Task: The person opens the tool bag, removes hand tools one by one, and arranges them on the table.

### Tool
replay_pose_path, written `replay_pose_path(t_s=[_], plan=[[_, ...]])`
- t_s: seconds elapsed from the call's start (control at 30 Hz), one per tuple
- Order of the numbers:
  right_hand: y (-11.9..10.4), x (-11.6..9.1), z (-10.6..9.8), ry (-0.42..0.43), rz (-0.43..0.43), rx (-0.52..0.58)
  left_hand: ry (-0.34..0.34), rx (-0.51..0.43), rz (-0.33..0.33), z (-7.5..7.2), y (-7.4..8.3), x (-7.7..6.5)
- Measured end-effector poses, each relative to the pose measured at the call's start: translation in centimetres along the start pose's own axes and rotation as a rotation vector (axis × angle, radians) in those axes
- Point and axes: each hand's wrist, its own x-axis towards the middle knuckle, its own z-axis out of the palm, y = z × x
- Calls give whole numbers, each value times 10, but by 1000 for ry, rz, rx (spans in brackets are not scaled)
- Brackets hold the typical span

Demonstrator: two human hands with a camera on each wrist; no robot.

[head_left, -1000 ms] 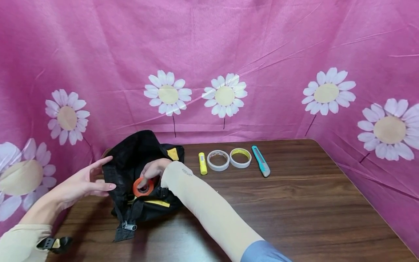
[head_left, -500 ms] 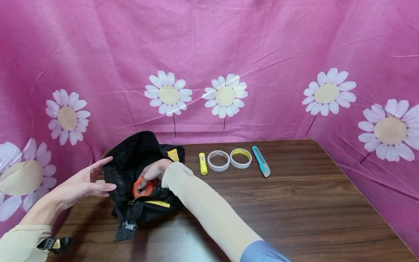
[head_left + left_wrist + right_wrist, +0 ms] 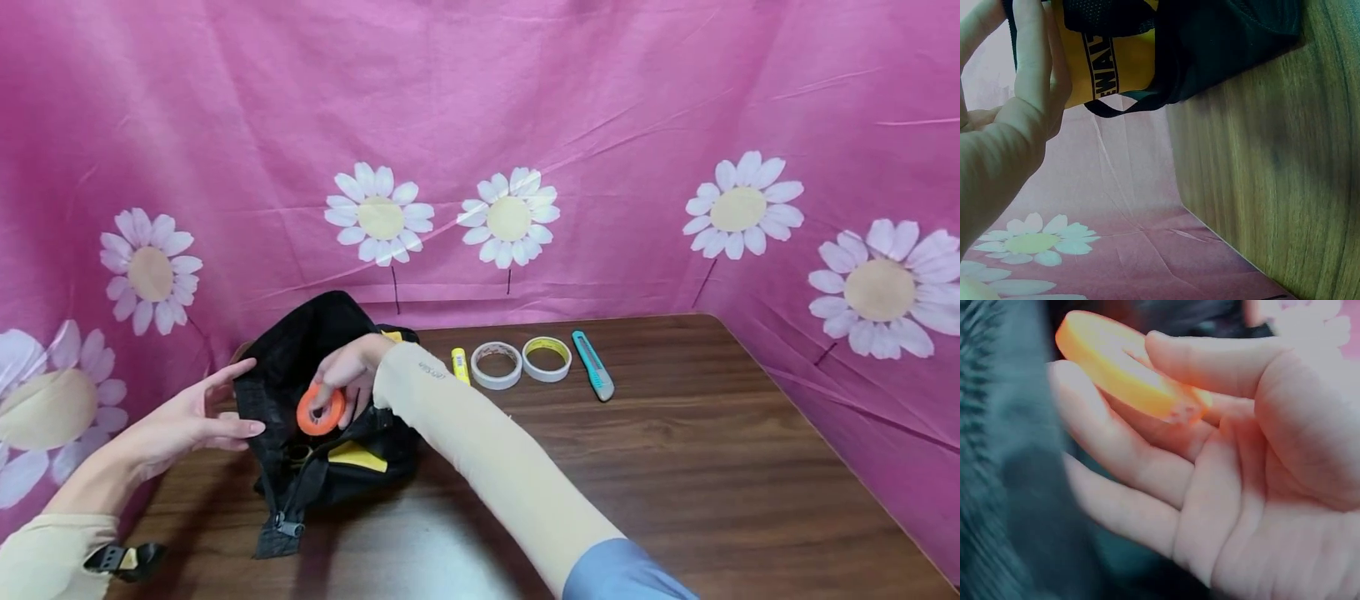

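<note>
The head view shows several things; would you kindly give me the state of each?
Bag: open, edge held by the left hand.
Orange tape: pinched in the right hand.
Yellow stick: apparently lying down, partly behind the sleeve; cap unclear.
Left white tape: flat on the table.
Right white tape: flat beside it.
Cutter: lying flat; blade too small to tell.

Right fingers (image 3: 1141, 462) and the orange ring (image 3: 335, 410) crowd the mouth of the black bag (image 3: 281, 383); left fingers (image 3: 236, 427) block its left rim; the counter (image 3: 690, 467) gives wide room right of the teal cutter (image 3: 592, 364)
</note>
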Motion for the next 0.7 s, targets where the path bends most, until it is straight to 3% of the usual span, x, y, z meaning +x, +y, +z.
replay_pose_path(t_s=[0.23, 0.4, 0.53, 0.7], plan=[[-23, -62, -16, -5, -40, -76, -1, 6, -8, 0, -5, -1], [-25, -104, -24, 5, -110, -153, 7, -8, -28, -4, -11, -8], [-8, -136, -32, 31, -151, -226, -11, -50, -44, -2, -18, -9], [33, -181, -50, 83, -173, -296, -47, -63, -32, 3, -18, -1]])
